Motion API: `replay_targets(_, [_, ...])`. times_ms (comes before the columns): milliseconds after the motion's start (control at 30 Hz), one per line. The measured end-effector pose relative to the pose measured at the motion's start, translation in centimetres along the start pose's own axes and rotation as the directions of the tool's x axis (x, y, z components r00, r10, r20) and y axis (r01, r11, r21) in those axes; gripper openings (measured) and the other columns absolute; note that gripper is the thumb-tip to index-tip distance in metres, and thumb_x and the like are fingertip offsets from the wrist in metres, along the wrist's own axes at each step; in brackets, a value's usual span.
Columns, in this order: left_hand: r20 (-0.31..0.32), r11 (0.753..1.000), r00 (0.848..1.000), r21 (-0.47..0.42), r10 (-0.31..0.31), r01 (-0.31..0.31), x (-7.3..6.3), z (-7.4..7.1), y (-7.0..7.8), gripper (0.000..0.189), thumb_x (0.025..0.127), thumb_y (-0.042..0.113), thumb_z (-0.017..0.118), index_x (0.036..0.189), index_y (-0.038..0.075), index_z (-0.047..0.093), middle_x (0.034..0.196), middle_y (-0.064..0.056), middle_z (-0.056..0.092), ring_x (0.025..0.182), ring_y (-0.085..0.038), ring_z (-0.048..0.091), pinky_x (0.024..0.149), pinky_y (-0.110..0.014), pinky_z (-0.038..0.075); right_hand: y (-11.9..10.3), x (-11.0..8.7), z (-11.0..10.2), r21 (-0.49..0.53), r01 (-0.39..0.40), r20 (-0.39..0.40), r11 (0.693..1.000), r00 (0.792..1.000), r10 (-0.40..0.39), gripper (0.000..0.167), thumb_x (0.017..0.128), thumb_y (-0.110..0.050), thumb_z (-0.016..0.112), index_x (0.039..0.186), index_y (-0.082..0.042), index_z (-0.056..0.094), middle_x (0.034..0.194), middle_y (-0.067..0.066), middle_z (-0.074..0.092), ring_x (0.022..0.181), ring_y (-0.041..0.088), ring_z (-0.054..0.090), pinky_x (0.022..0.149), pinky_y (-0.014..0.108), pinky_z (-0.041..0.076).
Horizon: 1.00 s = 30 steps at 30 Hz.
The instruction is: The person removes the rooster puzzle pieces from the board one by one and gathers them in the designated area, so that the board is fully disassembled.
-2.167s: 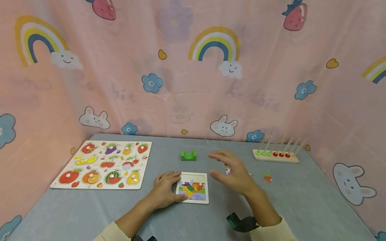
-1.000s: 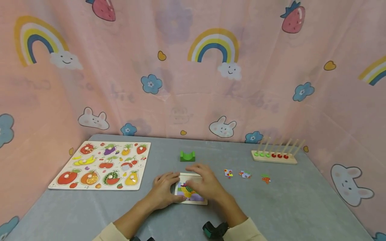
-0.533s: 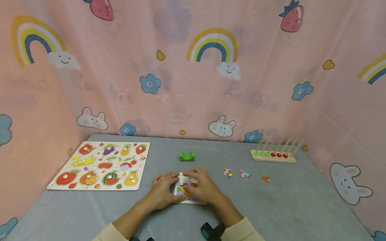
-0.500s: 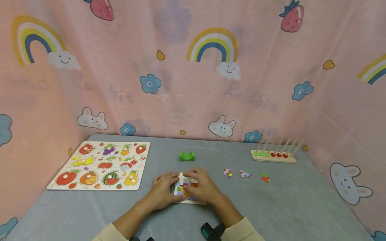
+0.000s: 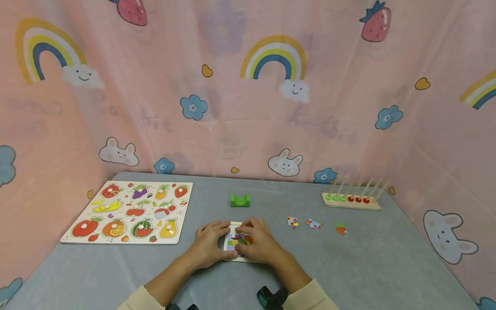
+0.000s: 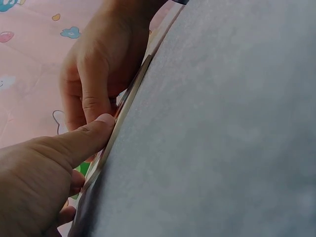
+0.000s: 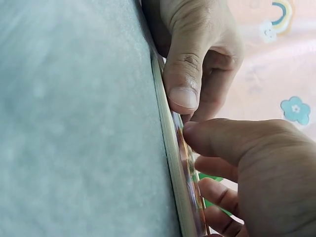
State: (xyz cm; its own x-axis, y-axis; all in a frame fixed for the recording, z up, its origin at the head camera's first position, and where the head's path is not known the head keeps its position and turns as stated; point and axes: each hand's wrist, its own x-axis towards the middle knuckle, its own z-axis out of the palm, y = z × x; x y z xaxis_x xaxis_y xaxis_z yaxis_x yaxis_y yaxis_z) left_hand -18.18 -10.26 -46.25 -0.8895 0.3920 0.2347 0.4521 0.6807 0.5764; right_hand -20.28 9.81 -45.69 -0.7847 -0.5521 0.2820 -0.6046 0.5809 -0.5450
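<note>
A small square jigsaw with a pale wooden tray point(image 5: 234, 223) lies flat in front of me, its colourful picture pieces point(image 5: 231, 242) partly hidden by my hands. My left hand point(image 5: 209, 245) grips the tray's left side, thumb on the near rim and fingers along the far left edge. Over the right half bends my right hand point(image 5: 260, 243), its thumb and fingertips touching the pieces; the right wrist view shows its thumb point(image 7: 210, 138) on the picture beside the left thumb point(image 7: 185, 89). Three loose jigsaw pieces lie to the right: one point(image 5: 292, 222), another point(image 5: 314, 223) and an orange-green one point(image 5: 341, 229).
A large fruit peg puzzle board point(image 5: 183, 232) lies at the left. Behind the tray stands a green block with a curved notch point(image 5: 240, 201). A wooden peg rack point(image 5: 350, 204) with green and red beads is at the back right. A patterned pink curtain point(image 5: 232, 129) surrounds the table.
My right hand has come left from above the table onto the jigsaw; in the last half second its fingertips have slid slightly towards me. The left hand has stayed on the tray.
</note>
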Motion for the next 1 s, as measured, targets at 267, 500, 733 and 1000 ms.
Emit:
replay_targets(267, [0.005, 1.000, 1.000, 0.009, 0.001, -0.001, -0.04, 0.01, -0.02, 0.071, 0.071, 0.037, 0.085, 0.125, -0.003, 0.062, 0.138, -0.010, 0.052, 0.131, -0.035, 0.038, 0.101, -0.059, 0.021, -0.26, -0.08, 0.24, -0.058, 0.020, -0.040, 0.998, 0.999, -0.022, 0.023, 0.081, -0.005, 0.063, 0.101, -0.009, 0.074, 0.105, 0.003, 0.055, 0.097, 0.024, 0.046, 0.085, 0.050, 0.036])
replay_targets(500, [0.022, 1.000, 1.000, 0.016, -0.005, 0.005, 0.08, -0.10, 0.02, 0.071, 0.072, 0.037, 0.084, 0.126, -0.003, 0.061, 0.138, -0.010, 0.052, 0.131, -0.036, 0.038, 0.101, -0.060, 0.021, -0.35, -0.01, 0.46, -0.037, 0.012, -0.087, 0.999, 0.996, -0.015, 0.021, 0.081, 0.002, 0.061, 0.096, -0.009, 0.072, 0.102, 0.005, 0.056, 0.096, 0.026, 0.048, 0.085, 0.050, 0.037])
replay_targets(733, [0.026, 1.000, 1.000, 0.019, -0.012, 0.012, 0.09, -0.16, 0.02, 0.072, 0.073, 0.038, 0.084, 0.127, -0.003, 0.061, 0.139, -0.010, 0.051, 0.132, -0.035, 0.037, 0.102, -0.059, 0.020, -0.29, -0.02, 0.39, -0.032, 0.086, -0.135, 0.996, 0.987, -0.090, 0.024, 0.075, 0.001, 0.063, 0.094, -0.008, 0.073, 0.091, 0.000, 0.062, 0.087, 0.019, 0.050, 0.080, 0.044, 0.039])
replay_targets(1000, [0.018, 1.000, 1.000, 0.027, -0.006, 0.005, 0.07, -0.14, 0.09, 0.071, 0.072, 0.039, 0.084, 0.126, -0.003, 0.061, 0.139, -0.009, 0.051, 0.132, -0.035, 0.037, 0.102, -0.059, 0.021, -0.64, -0.09, -0.15, -0.031, 0.049, -0.030, 0.998, 0.998, -0.050, 0.032, 0.077, -0.016, 0.073, 0.108, -0.008, 0.073, 0.097, -0.003, 0.062, 0.092, 0.015, 0.047, 0.086, 0.047, 0.037])
